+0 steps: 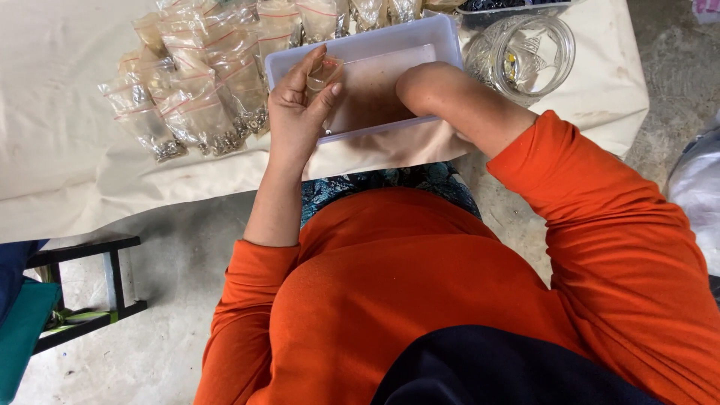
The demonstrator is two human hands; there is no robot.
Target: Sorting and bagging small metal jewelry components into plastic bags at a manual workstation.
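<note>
My left hand (294, 112) is raised over the near left corner of a white plastic tray (447, 36) and pinches a small clear plastic bag (324, 73) between thumb and fingers. My right hand (421, 84) is bent down into the tray, showing only its back and wrist. Its fingers are hidden, so I cannot tell whether they hold anything. The tray's floor looks brownish. Both arms wear orange sleeves.
A pile of small clear zip bags with metal bits (201, 90) lies left of the tray on a cream tablecloth (60, 112). A glass jar (523, 52) stands right of the tray. A black stool (90, 289) and teal cloth (22, 322) are on the floor at left.
</note>
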